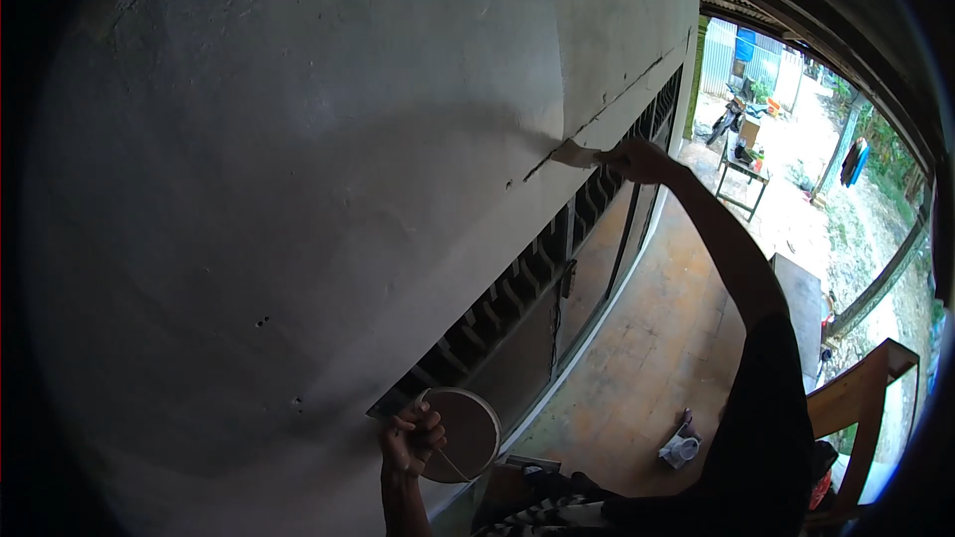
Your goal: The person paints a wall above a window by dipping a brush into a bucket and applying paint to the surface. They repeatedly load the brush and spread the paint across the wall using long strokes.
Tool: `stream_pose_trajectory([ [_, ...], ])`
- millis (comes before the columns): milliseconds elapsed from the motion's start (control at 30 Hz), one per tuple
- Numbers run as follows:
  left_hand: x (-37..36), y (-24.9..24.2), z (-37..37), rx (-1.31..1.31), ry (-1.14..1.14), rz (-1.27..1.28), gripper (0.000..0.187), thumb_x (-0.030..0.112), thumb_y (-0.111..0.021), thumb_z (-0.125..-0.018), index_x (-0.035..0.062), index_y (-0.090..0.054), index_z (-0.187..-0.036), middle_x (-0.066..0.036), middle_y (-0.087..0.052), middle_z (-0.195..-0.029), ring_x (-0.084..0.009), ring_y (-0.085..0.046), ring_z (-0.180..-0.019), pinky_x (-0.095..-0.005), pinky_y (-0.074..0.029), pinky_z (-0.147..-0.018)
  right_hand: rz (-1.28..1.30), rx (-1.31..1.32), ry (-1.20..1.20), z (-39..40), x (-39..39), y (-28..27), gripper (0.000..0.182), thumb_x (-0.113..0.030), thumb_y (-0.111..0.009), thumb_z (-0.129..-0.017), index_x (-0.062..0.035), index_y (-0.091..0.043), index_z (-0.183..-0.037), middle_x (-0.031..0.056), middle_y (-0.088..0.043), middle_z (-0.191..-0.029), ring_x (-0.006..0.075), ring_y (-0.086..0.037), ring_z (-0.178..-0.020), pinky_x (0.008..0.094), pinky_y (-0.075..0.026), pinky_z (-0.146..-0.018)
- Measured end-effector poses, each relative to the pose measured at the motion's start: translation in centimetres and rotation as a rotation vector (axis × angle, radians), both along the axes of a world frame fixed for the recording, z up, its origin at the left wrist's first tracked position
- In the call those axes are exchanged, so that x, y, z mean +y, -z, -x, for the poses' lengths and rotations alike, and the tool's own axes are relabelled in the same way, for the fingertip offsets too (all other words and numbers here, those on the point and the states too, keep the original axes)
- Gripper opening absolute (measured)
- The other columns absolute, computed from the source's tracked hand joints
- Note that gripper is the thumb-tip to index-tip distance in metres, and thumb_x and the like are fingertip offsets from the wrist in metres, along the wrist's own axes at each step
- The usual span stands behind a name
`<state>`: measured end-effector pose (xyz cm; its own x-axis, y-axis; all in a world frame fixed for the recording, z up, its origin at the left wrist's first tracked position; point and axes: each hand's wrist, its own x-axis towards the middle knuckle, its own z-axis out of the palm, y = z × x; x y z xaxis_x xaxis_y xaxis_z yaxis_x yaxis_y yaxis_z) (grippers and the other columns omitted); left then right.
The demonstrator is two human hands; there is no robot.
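My right hand [639,160] reaches out to the wall [378,189] and is closed around a putty knife [574,153]. The blade lies against the wall at a long dark crack [622,98] that slants above the window grille. Low in the view, my left hand [411,438] is closed at the edge of a round bucket [461,435], holding it close to the wall. A thin handle crosses the bucket's near side. Its inside looks brownish, but the contents are too dark to make out.
Below the crack runs a dark metal window grille [487,300]. A white container [680,451] stands on the tiled floor [637,338]. Wooden furniture [863,383] is at the lower right. Outside are a small table [741,171] and a motorcycle [727,119].
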<state>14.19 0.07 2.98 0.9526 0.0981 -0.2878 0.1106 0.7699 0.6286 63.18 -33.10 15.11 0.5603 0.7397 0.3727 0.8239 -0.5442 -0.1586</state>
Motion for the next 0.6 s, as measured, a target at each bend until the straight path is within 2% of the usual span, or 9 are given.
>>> stream_pose_trajectory([
  [67,0.3,0.1,0.4,-0.011,0.008,0.009,0.03,0.021,-0.045,-0.064,0.0049,-0.049,-0.09,0.003,-0.025,-0.06,-0.0093,-0.021,-0.047,-0.0254,-0.022,-0.044,0.171,0.121,0.185,0.5,0.8,-6.4,0.027,-0.017,-0.054,-0.085,-0.0239,-0.066,-0.108,0.0134,-0.063,-0.067,0.0267,-0.063,-0.063,0.0379,-0.05,-0.068],
  [100,0.3,0.1,0.6,-0.016,-0.002,0.013,0.031,0.021,-0.044,-0.064,0.0049,-0.049,-0.09,0.003,-0.025,-0.06,-0.0094,-0.021,-0.047,-0.0254,-0.021,-0.044,0.156,-0.244,0.001,-0.6,0.9,-9.1,0.025,-0.019,-0.054,-0.086,-0.0247,-0.066,-0.106,0.0139,-0.063,-0.068,0.0255,-0.063,-0.065,0.0381,-0.049,-0.068],
  [133,0.4,0.1,0.8,-0.02,-0.014,0.017,0.031,0.021,-0.044,-0.064,0.0048,-0.05,-0.09,0.003,-0.025,-0.06,-0.0095,-0.021,-0.046,-0.0253,-0.021,-0.044,0.23,-0.117,0.135,1.6,1.9,-14.1,0.023,-0.022,-0.056,-0.086,-0.0253,-0.067,-0.106,0.0148,-0.064,-0.076,0.0252,-0.062,-0.066,0.0378,-0.049,-0.07],
  [200,0.3,-0.3,1.2,-0.02,-0.041,0.001,0.031,0.021,-0.044,-0.064,0.0048,-0.05,-0.089,0.003,-0.025,-0.06,-0.0096,-0.021,-0.046,-0.0252,-0.021,-0.044,0.186,-0.527,-0.045,-3.3,1.7,-19.6,0.022,-0.025,-0.057,-0.087,-0.0259,-0.067,-0.107,0.0152,-0.065,-0.085,0.0207,-0.061,-0.066,0.0358,-0.049,-0.07],
  [333,0.0,-1.0,1.9,0.006,-0.099,-0.023,0.031,0.022,-0.044,-0.063,0.0047,-0.05,-0.088,0.003,-0.024,-0.06,-0.0096,-0.021,-0.046,-0.0249,-0.021,-0.044,-0.067,-0.492,0.067,1.6,1.5,-30.6,0.023,-0.03,-0.059,-0.087,-0.0203,-0.068,-0.105,0.0112,-0.065,-0.078,0.0166,-0.059,-0.065,0.0338,-0.048,-0.067],
  [367,0.1,-0.8,2.1,0.005,-0.102,-0.019,0.031,0.022,-0.044,-0.063,0.0047,-0.05,-0.088,0.003,-0.024,-0.06,-0.0096,-0.021,-0.046,-0.0249,-0.021,-0.044,-0.127,-0.543,0.059,2.3,0.8,-32.0,0.025,-0.025,-0.06,-0.086,-0.0171,-0.066,-0.108,0.0114,-0.064,-0.072,0.0142,-0.053,-0.057,0.0322,-0.044,-0.058],
  [467,0.5,-0.2,2.3,-0.029,-0.089,0.005,0.03,0.022,-0.043,-0.063,0.0049,-0.049,-0.088,0.003,-0.024,-0.06,-0.0096,-0.021,-0.046,-0.0248,-0.021,-0.044,-0.332,-0.585,0.129,3.0,0.3,-31.6,0.027,-0.023,-0.061,-0.085,-0.0176,-0.065,-0.111,0.0111,-0.062,-0.063,0.0115,-0.045,-0.049,0.0295,-0.039,-0.048],
  [533,0.7,0.1,2.5,-0.042,-0.077,0.02,0.03,0.022,-0.043,-0.063,0.0052,-0.049,-0.087,0.003,-0.024,-0.06,-0.0096,-0.021,-0.046,-0.0249,-0.02,-0.043,-0.425,-0.633,0.195,1.2,0.9,-28.6,0.025,-0.031,-0.06,-0.086,-0.0152,-0.067,-0.104,0.0093,-0.065,-0.075,0.0144,-0.058,-0.066,0.0316,-0.046,-0.064],
  [600,0.5,-0.1,2.8,-0.035,-0.079,0.01,0.03,0.022,-0.043,-0.063,0.0053,-0.048,-0.087,0.003,-0.024,-0.06,-0.0096,-0.021,-0.046,-0.0251,-0.021,-0.043,-0.486,-0.433,0.244,0.2,2.2,-22.9,0.026,-0.03,-0.061,-0.086,-0.0114,-0.067,-0.104,0.0108,-0.066,-0.075,0.0136,-0.059,-0.068,0.03,-0.045,-0.063],
])
